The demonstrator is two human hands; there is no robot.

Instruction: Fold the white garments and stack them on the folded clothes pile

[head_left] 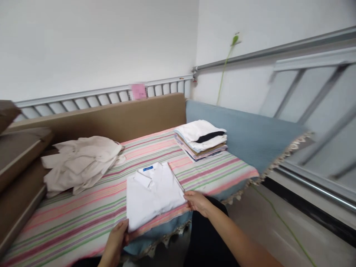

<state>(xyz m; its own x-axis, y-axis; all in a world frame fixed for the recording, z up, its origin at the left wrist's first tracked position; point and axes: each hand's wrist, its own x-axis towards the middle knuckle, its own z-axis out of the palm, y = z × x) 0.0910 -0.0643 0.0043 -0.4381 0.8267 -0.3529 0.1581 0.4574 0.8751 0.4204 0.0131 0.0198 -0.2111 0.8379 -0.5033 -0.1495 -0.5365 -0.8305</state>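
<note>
A white collared shirt (155, 196), folded into a flat rectangle, lies near the front edge of the striped cover, its collar with a blue label pointing away from me. My right hand (198, 202) pinches the shirt's right edge between thumb and fingers. At the lower left corner, my left hand (117, 235) has its fingers curled in against the shirt's edge, the fingertips partly hidden. Behind the shirt to the right stands a stack of folded clothes (201, 139), white garments on top and coloured ones beneath.
A crumpled beige cloth (83, 159) lies at the left beside brown cushions (20, 163). The striped cover (83, 222) ends in a blue, tasselled edge in front. A brown backrest (125, 115) and blue side panel (222, 122) border it. A green cord (283, 222) runs along the floor.
</note>
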